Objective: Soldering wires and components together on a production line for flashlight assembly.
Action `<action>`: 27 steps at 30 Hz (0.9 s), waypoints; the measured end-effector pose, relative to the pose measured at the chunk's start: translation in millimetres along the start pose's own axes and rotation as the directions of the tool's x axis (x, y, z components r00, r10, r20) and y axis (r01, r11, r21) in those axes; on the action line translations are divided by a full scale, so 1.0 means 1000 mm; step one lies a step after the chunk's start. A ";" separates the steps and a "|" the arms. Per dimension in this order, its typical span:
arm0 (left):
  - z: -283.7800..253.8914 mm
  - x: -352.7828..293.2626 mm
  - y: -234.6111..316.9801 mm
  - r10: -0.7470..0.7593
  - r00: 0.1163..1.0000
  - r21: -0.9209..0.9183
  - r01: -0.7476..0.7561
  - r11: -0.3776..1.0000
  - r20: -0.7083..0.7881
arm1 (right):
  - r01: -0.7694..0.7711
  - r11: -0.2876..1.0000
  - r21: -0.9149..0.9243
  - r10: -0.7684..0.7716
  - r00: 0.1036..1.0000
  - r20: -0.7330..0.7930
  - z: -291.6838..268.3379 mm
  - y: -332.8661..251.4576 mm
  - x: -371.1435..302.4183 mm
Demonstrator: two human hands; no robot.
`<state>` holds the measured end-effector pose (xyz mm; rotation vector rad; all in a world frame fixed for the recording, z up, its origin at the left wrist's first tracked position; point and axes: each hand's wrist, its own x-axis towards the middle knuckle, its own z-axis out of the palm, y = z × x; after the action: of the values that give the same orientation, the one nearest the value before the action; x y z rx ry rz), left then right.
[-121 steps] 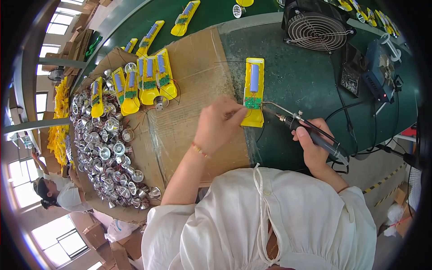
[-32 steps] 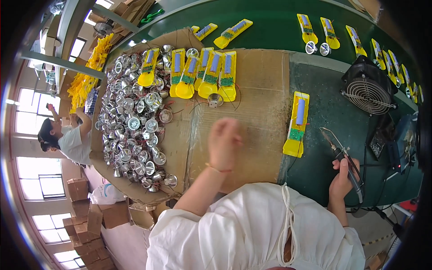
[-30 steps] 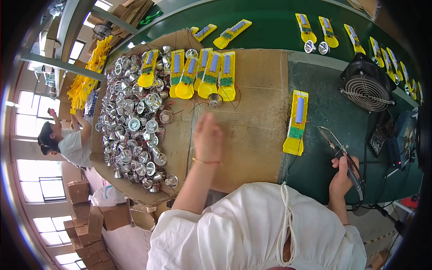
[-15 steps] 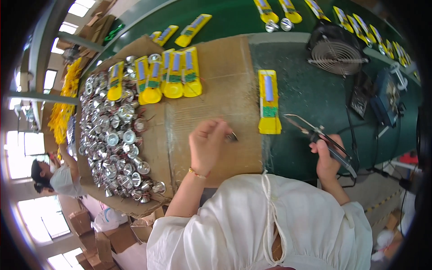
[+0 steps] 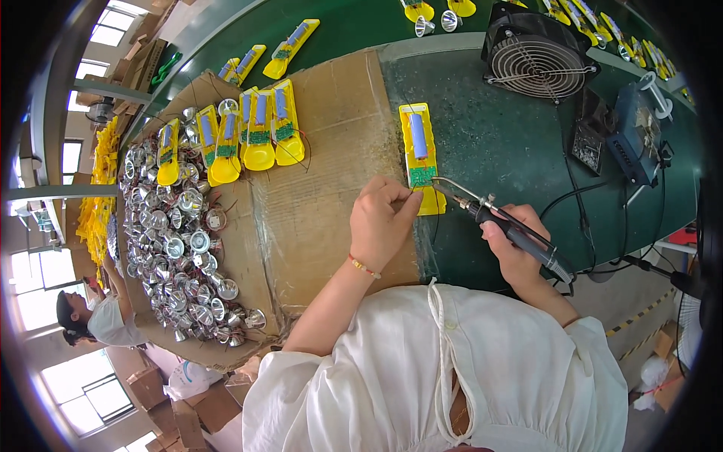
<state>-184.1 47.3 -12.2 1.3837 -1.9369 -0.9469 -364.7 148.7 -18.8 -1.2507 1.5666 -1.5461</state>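
Observed yellow casing [image 5: 432, 202] lying on green bench [image 5: 497, 135], just beside right edge of cardboard [image 5: 331, 188], with blue cell [image 5: 419, 135] toward far end and green circuit board [image 5: 422, 177] nearer the body. Located left hand [image 5: 382, 226] at lower left of board; noted thumb and forefinger drawn into narrow pinch right by casing edge. Cannot make out contents of pinch, nor confirm contact with board. Found right hand [image 5: 515, 260] wrapped around soldering iron [image 5: 536, 249], with bent metal tube [image 5: 461, 186] reaching to board's right side.

Compared with 0.5 s ago: moved left hand from over cardboard, apart from casing, to board edge; brought iron leftward from beside casing to board. Saw small dark item at left fingers then; cannot pick out now. Recorded casing in same place beside cardboard.
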 end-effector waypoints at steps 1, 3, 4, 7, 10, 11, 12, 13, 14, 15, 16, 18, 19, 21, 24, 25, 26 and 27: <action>0.000 0.001 0.000 -0.001 1.000 0.003 0.001 1.000 0.000 | -0.001 1.000 0.003 0.001 1.000 0.001 0.000 0.000 0.001; 0.000 0.001 0.002 -0.053 0.998 -0.006 0.053 0.999 0.014 | -0.095 0.995 0.039 0.093 0.994 0.060 0.000 -0.002 0.003; 0.000 0.002 0.002 -0.056 0.998 -0.003 0.056 0.998 0.013 | -0.097 0.994 0.041 0.095 0.994 0.062 0.000 0.000 0.003; 0.000 0.003 0.003 -0.040 0.999 -0.015 0.041 0.999 0.008 | -0.082 0.996 -0.027 0.084 0.993 0.077 -0.001 0.006 0.002; 0.000 0.004 0.003 -0.099 0.995 -0.039 0.099 0.994 0.020 | -0.123 0.987 0.104 0.124 0.992 0.002 0.006 0.005 0.005; 0.000 0.005 0.003 -0.110 0.994 -0.040 0.111 0.993 0.026 | -0.151 0.973 0.177 0.157 0.987 -0.024 0.006 0.002 0.005; -0.001 0.005 0.003 -0.121 0.992 -0.041 0.123 0.992 0.032 | -0.175 0.953 0.249 0.192 0.980 -0.046 0.006 0.000 0.004; -0.001 0.006 0.001 -0.121 0.992 -0.041 0.122 0.992 0.031 | -0.150 0.953 0.263 0.170 0.984 -0.056 0.004 0.001 0.004; 0.000 0.006 -0.002 -0.077 0.996 -0.022 0.078 0.997 0.037 | -0.151 0.953 0.263 0.171 0.984 -0.054 0.003 0.000 0.003; 0.000 0.006 -0.003 -0.033 0.998 -0.005 0.033 0.999 0.044 | -0.149 0.952 0.269 0.171 0.983 -0.062 0.001 -0.002 0.003; -0.001 0.005 -0.003 -0.034 0.998 -0.005 0.034 0.999 0.044 | -0.146 0.950 0.275 0.171 0.983 -0.069 0.000 -0.003 0.003; -0.002 0.006 -0.003 -0.131 0.988 -0.056 0.135 0.989 0.079 | -0.151 0.956 0.250 0.170 0.984 -0.055 0.000 -0.002 0.002; -0.001 0.006 -0.003 -0.129 0.988 -0.056 0.134 0.989 0.079 | -0.156 0.962 0.224 0.169 0.985 -0.040 0.000 -0.001 0.002; -0.001 0.006 -0.003 -0.128 0.989 -0.039 0.131 0.991 0.076 | -0.158 0.960 0.230 0.171 0.984 -0.039 0.001 0.001 0.000; -0.003 0.007 0.003 -0.192 0.978 -0.048 0.197 0.979 0.084 | -0.162 0.960 0.230 0.176 0.984 -0.041 0.001 0.001 0.000; -0.005 0.006 0.003 -0.193 0.978 -0.048 0.198 0.979 0.083 | -0.163 0.961 0.223 0.178 0.983 -0.046 0.001 0.001 0.000; -0.007 0.004 0.003 -0.164 0.983 -0.127 0.173 0.977 0.077 | -0.164 0.961 0.223 0.178 0.983 -0.045 0.000 0.000 0.000; -0.009 0.002 0.003 -0.135 0.988 -0.206 0.147 0.968 0.068 | -0.158 0.963 0.218 0.171 0.984 -0.046 -0.002 0.000 0.001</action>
<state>-179.2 43.8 -4.3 1.3982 -1.7358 -1.2303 -366.7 148.7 -18.4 -0.9372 1.4593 -1.6119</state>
